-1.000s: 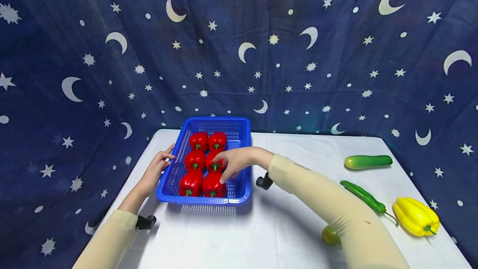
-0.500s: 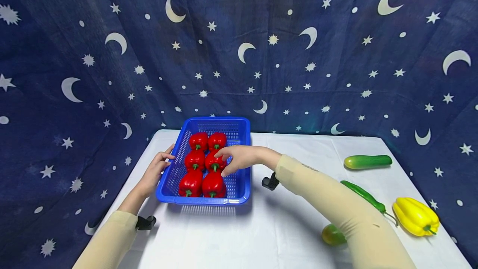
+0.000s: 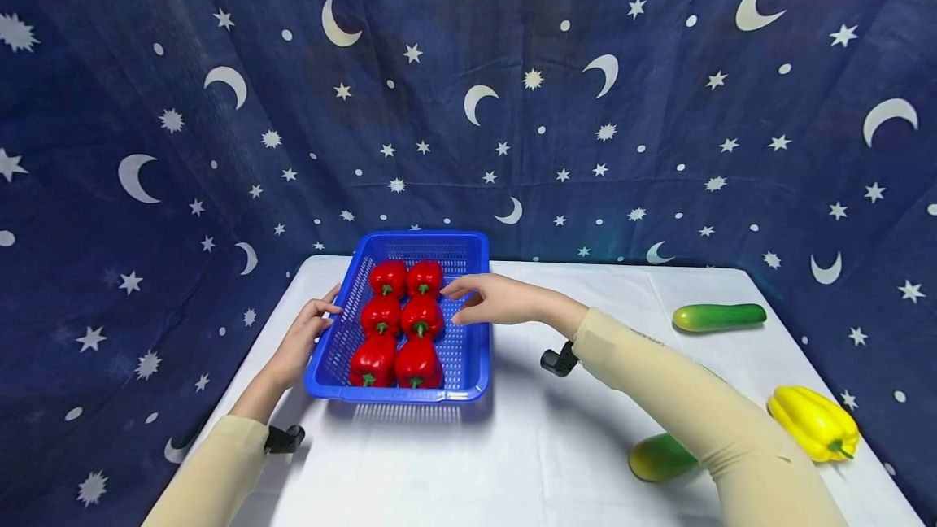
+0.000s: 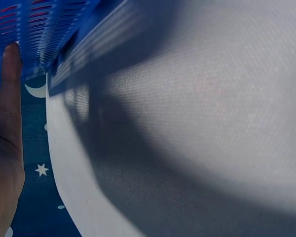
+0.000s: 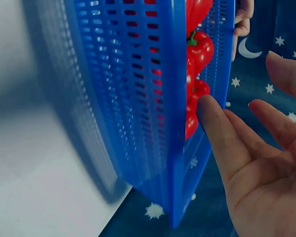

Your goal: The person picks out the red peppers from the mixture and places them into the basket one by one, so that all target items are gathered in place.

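Note:
Several red bell peppers (image 3: 420, 316) sit in two columns inside a blue plastic basket (image 3: 398, 391). At the basket's left side, my left hand (image 3: 298, 337) grips the rim with bent fingers. In the left wrist view, one finger (image 4: 11, 69) of it lies against the perforated outer wall. My right hand (image 3: 498, 299) hovers over the basket's right side, its fingers spread loosely and holding nothing. The nearest pepper is the middle one of the right column, a small gap from the fingertips. In the right wrist view, the right palm (image 5: 261, 173) shows bare beside the rim.
A cucumber (image 3: 720, 316) lies at the table's right, with a yellow bell pepper (image 3: 814, 423) nearer the front. Another green vegetable (image 3: 662, 458) is partly under the right sleeve (image 3: 681, 401). A star-patterned curtain (image 3: 527, 104) stands behind the white table (image 3: 468, 470).
My right hand has drawn back to the right and slightly up from the peppers, its fingers leaving the front right one. The left hand and the basket stay in place.

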Demonstrator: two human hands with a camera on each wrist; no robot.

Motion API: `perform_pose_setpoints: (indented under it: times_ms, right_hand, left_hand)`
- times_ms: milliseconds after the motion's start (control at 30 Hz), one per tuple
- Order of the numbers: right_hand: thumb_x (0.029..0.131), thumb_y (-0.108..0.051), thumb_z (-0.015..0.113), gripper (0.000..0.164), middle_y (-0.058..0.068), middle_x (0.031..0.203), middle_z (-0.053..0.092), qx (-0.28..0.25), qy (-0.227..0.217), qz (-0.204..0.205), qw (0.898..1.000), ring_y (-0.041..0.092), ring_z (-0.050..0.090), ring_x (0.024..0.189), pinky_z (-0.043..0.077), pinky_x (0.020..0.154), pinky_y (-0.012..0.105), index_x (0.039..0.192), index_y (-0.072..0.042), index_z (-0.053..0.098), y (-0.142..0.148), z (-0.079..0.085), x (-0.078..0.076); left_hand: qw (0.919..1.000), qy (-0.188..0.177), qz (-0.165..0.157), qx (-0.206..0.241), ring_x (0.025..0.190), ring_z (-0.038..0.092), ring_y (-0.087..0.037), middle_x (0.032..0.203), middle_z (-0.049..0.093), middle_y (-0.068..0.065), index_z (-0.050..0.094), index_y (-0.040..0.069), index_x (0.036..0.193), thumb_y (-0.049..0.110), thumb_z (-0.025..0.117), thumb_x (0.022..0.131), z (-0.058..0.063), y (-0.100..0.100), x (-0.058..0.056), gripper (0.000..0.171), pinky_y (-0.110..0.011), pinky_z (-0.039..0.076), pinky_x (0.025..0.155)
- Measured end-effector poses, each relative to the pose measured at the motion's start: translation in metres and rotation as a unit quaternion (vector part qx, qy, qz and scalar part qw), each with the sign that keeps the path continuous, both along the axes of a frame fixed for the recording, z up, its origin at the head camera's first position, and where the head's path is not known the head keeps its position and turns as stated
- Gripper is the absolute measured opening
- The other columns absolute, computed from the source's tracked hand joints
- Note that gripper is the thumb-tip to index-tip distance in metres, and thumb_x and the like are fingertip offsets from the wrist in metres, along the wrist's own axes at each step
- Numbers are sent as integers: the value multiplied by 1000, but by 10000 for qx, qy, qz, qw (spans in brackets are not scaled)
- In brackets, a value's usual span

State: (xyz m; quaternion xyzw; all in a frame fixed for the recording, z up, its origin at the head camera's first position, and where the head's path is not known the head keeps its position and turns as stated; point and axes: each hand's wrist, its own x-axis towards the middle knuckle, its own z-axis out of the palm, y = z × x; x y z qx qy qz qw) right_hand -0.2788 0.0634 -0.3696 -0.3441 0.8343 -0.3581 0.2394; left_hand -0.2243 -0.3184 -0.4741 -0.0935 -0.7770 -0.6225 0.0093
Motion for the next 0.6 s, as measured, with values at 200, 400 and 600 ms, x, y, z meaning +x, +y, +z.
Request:
perform_pose_setpoints:
  times_ms: [200,400,600]
  right_hand:
    - [97,-29,69,51,3,142,60,-271,94,-218,9994,21,61,125,50,100,39,145,-16,56,21,-3,-1]
    - [97,-23,69,48,7,142,60,-558,310,-405,9971,27,61,125,49,101,42,142,-11,58,44,-8,1]
    - [98,-20,68,48,10,144,58,-731,524,-809,9927,31,59,128,47,103,42,144,-9,56,78,-18,4]
  left_hand:
    - [10000,20,-11,-62,154,13,-40,170,18,-9,43,-8,127,0,30,103,1,-2,-1,28,-16,43,95]
    - [9999,-24,16,-161,155,11,-38,170,16,-10,43,-8,126,2,32,103,3,-3,1,28,-14,40,96]
    - [9984,99,75,-560,156,6,-38,170,15,-15,45,-5,130,4,36,105,8,-7,4,28,-49,18,121]
